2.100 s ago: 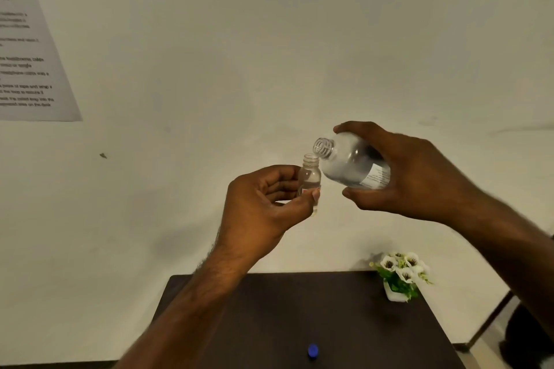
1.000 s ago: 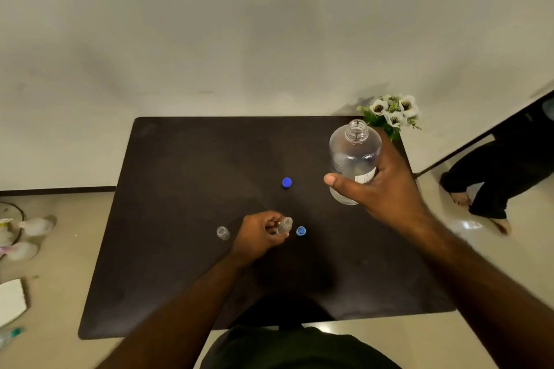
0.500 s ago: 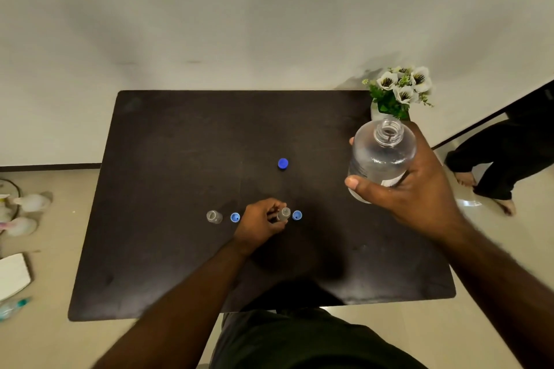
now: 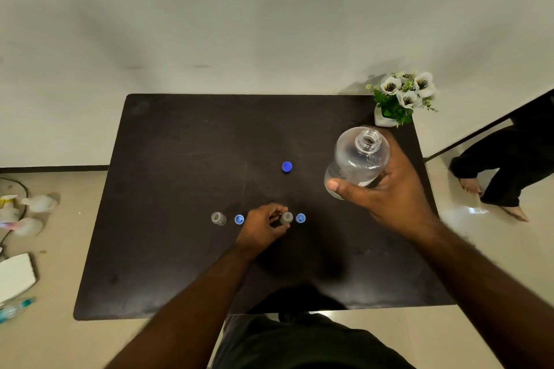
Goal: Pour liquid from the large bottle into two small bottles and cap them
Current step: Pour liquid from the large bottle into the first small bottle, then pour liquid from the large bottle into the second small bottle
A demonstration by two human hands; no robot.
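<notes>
From the head view, the left hand is reaching down to the dark bench, its fingers curling around an uncapped small bottle that appears to be standing on the surface. The right hand is gripping the large bottle upright above the right side of the bench, its mouth open. A second small bottle is standing apart to the left, also uncapped. A light blue cap is lying between the two small bottles, another light blue cap just right of the held one, and a darker blue cap farther back. Whether either small bottle is holding liquid cannot be told. Judging from this, all the capping is remaining, and probably one pour too.
</notes>
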